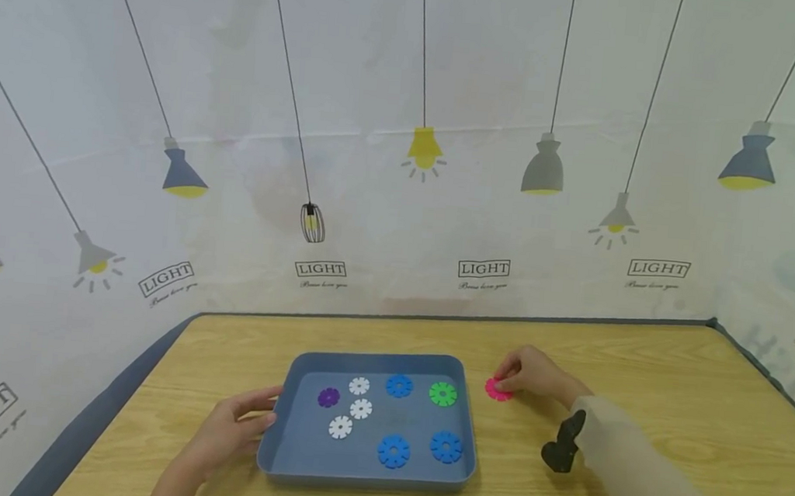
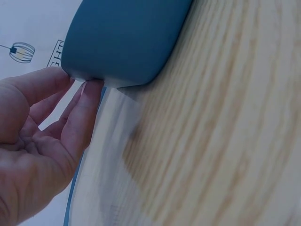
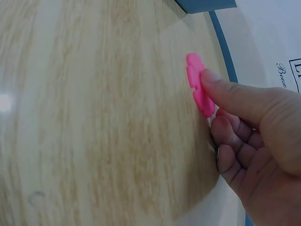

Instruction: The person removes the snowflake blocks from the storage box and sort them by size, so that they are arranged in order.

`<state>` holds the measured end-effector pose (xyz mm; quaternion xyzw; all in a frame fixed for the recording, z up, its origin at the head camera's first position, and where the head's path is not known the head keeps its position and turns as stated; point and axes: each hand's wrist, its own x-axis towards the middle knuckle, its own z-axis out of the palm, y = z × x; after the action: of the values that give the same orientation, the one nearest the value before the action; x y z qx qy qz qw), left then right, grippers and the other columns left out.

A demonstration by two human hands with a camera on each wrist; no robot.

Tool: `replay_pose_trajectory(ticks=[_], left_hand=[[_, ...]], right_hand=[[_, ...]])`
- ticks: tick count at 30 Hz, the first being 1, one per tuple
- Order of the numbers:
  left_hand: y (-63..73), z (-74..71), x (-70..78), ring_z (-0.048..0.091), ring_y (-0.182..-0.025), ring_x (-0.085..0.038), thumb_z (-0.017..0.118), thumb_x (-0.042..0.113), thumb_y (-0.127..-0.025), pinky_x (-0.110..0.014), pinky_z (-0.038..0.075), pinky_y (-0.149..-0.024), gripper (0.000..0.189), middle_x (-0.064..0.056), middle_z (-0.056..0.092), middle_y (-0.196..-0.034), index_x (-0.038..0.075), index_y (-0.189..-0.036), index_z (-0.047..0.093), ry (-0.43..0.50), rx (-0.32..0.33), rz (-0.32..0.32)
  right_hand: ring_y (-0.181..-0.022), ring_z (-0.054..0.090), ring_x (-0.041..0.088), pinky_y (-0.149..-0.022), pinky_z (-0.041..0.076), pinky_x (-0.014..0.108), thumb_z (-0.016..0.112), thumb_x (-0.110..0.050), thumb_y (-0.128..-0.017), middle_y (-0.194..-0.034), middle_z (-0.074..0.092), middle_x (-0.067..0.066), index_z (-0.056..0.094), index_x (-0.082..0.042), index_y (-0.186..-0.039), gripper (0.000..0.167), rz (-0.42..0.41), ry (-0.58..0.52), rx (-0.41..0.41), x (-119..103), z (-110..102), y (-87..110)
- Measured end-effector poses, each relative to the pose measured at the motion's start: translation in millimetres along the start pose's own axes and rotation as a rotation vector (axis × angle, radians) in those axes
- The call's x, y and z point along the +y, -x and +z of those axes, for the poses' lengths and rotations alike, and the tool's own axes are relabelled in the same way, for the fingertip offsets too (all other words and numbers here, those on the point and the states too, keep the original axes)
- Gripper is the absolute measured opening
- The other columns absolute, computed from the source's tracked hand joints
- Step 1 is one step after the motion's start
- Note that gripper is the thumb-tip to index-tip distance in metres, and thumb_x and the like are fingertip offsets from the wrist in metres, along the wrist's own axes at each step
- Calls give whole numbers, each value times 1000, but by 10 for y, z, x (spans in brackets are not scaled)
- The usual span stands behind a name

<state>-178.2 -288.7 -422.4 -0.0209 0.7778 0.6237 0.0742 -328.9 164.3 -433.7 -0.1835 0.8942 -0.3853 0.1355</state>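
Note:
My right hand (image 1: 533, 372) pinches a pink notched interlocking disc (image 1: 497, 390) between thumb and fingers, just right of the tray. The right wrist view shows that pink disc (image 3: 199, 85) edge-on and tilted, close over the table, thumb on its near face. My left hand (image 1: 232, 426) rests its thumb and fingertips against the left side of a blue-grey rectangular tray (image 1: 368, 482). Inside the tray lie flat notched discs: a purple disc (image 1: 329, 397), a green disc (image 1: 443, 394), three white ones including a white disc (image 1: 340, 427), and three blue ones including a blue disc (image 1: 393, 451).
The tray stands on a wood-grain table (image 1: 518, 495). A dark blue strip (image 1: 434, 316) runs along the table's back edge. Behind it rises a pale wall covering (image 1: 381, 278) printed with hanging lamps. A black wrist mount (image 1: 564, 444) sits on the right sleeve.

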Motion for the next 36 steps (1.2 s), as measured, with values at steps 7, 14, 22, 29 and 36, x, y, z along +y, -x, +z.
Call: replay_pose_trajectory(ticks=[7, 14, 22, 29, 36], left_hand=[[1, 8, 11, 55, -104, -27, 60, 12, -89, -42, 52, -80, 52, -25, 46, -124, -2, -135, 41, 13, -9, 4], [-6, 8, -2, 55, -105, -29, 60, 11, -89, -43, 52, -79, 50, -24, 47, -124, -1, -135, 42, 5, 0, -5], [-12, -3, -11, 54, -106, -30, 60, 12, -89, -43, 52, -79, 51, -24, 47, -124, 0, -135, 42, -7, -1, -11], [-10, 6, -17, 54, -106, -28, 60, 12, -89, -43, 51, -80, 51, -24, 46, -125, 0, -135, 41, 16, -10, -1], [5, 8, -4, 53, -106, -28, 59, 12, -90, -43, 51, -80, 51, -25, 44, -125, -1, -135, 41, 24, -21, 14]], right_hand=[[-67, 50, 15, -60, 46, 26, 75, -12, -75, -75, 60, 2, 69, -1, -86, 16, -26, -7, 16, 33, -2, -2], [-69, 50, 17, -60, 46, 28, 72, -13, -79, -76, 60, 2, 68, -3, -87, 14, -102, -9, 10, -129, -24, 51], [-71, 54, 16, -62, 49, 26, 70, -12, -81, -77, 60, -1, 67, -3, -89, 12, -319, 14, -145, -703, 86, 120], [-72, 55, 12, -63, 50, 24, 71, -6, -79, -81, 62, 1, 67, -3, -90, 13, -406, 53, -348, -1023, 301, 80], [-73, 56, 10, -63, 49, 21, 75, -5, -74, -82, 64, 2, 68, -8, -90, 18, -404, 161, -528, -1237, 516, -43]])
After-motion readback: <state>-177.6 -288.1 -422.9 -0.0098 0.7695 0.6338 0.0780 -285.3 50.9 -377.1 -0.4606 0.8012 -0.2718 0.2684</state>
